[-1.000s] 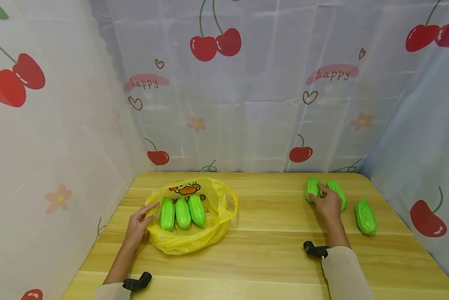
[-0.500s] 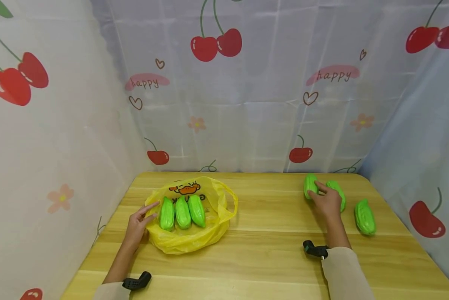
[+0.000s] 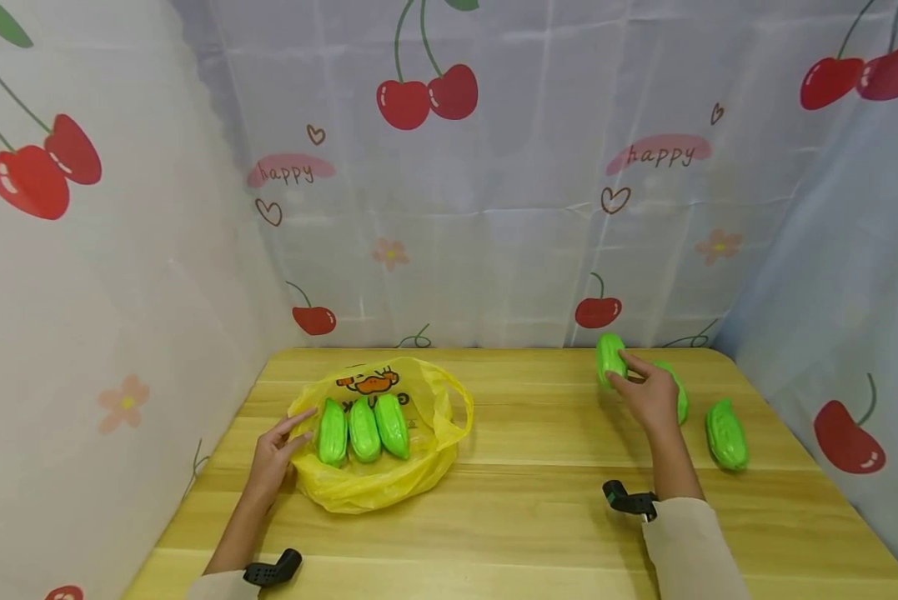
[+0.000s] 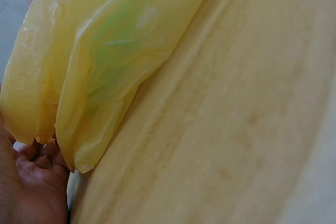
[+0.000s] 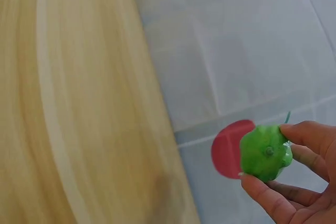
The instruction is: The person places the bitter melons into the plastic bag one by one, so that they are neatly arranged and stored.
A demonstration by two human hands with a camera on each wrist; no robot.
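Grips one green gourd [image 3: 609,357] between thumb and fingertips of the right hand [image 3: 649,396], spread only to the gourd's width. Holds this gourd raised over the far right part of the bench [image 3: 524,500], with the upper end overlapping the bench's far edge in the head view. Shows the gourd end-on in the right wrist view, in front of a red cherry print [image 5: 231,149] on the white curtain [image 3: 486,267]. Rests the left hand [image 3: 272,462] at the left rim of the yellow bag [image 3: 377,493], with fingers relaxed and index finger and thumb apart over the rim; touches only the bag. Contains, inside the open bag, three more gourds side by side: left gourd [image 3: 333,432], middle gourd [image 3: 364,430] and right gourd [image 3: 392,427]. Bears a duck print [image 3: 369,382] on the bag's far inner wall. Lies directly on the bench behind the right hand and partly hidden by it: rear gourd [image 3: 680,400]. Lies farther right, well apart from the bag: outer gourd [image 3: 727,435]. Carries a black wrist device on each forearm, right device [image 3: 629,498] and left device [image 3: 273,570], at the edge of a beige sleeve [image 3: 692,546].
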